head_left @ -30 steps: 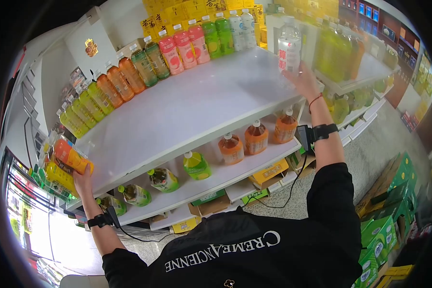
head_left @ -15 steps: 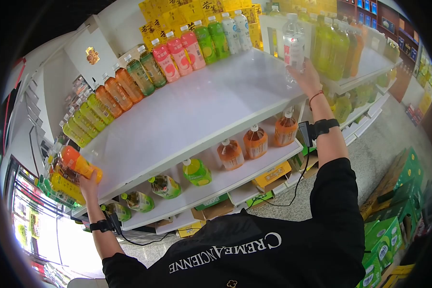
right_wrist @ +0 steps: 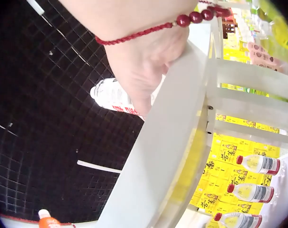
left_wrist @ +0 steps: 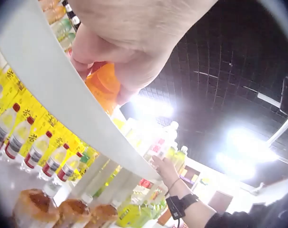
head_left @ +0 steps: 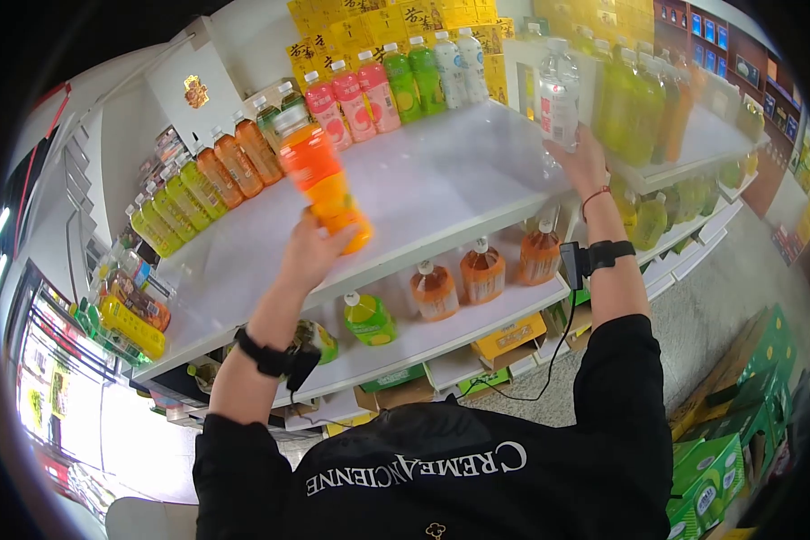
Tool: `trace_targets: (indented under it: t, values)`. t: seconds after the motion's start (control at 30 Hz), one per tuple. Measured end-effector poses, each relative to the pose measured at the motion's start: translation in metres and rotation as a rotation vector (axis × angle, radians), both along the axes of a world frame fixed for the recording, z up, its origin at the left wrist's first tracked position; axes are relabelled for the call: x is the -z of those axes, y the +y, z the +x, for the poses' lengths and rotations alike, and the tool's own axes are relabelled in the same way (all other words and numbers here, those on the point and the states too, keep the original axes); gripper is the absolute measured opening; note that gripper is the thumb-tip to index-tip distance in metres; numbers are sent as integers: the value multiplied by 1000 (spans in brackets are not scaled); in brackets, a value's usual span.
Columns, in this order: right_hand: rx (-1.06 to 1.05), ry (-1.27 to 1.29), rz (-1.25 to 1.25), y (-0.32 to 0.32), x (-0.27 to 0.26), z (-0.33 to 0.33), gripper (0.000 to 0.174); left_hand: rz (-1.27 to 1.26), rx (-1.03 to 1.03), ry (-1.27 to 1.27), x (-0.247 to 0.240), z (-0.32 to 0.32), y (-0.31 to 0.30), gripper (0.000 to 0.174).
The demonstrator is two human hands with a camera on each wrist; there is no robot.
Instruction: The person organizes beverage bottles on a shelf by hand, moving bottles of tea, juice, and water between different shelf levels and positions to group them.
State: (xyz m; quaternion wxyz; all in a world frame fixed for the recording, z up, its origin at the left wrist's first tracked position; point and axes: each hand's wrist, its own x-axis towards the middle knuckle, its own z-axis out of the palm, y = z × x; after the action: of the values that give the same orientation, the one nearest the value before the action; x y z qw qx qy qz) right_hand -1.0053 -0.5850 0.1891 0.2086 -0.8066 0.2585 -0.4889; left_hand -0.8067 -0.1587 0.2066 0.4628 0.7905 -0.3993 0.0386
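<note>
My left hand point(head_left: 308, 256) grips the lower part of an orange drink bottle point(head_left: 319, 171) with a white cap, which leans over the left-middle of the white top shelf point(head_left: 450, 171). In the left wrist view its fingers curl round the orange base point(left_wrist: 105, 85). At the shelf's right end my right hand point(head_left: 581, 164) holds a clear bottle point(head_left: 559, 101) low down; its white label bears red characters. The right wrist view shows the thumb against that label point(right_wrist: 122, 102), with the bottle's bottom hidden behind the hand and shelf edge.
Bottles line the shelf's back, including pink ones point(head_left: 351, 97) and green ones point(head_left: 414, 79). Several more lie or stand at the left end, such as a yellow one point(head_left: 133, 328). Large amber bottles point(head_left: 483, 272) stand on the lower shelf. Green cartons point(head_left: 706, 486) are at the right.
My left hand has carried the orange bottle from the shelf's left end rightward over the shelf. The right hand stays with the clear bottle at the right end.
</note>
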Motion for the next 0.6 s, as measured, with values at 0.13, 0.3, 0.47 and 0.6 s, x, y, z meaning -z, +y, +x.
trace_targets:
  t: [0.13,0.3,0.47,0.6]
  values:
    - [36,-10,29,7,-1,-1,73,69,222,-91,-20,-30,-77,41]
    - [40,-15,34,3,2,2,74,84,275,-28,-23,-46,-151,39]
    - [96,-57,-63,4,5,5,65,97,280,-28,-11,-48,-210,57]
    - [87,-31,-10,5,2,3,70,121,263,12,-4,-55,-244,75]
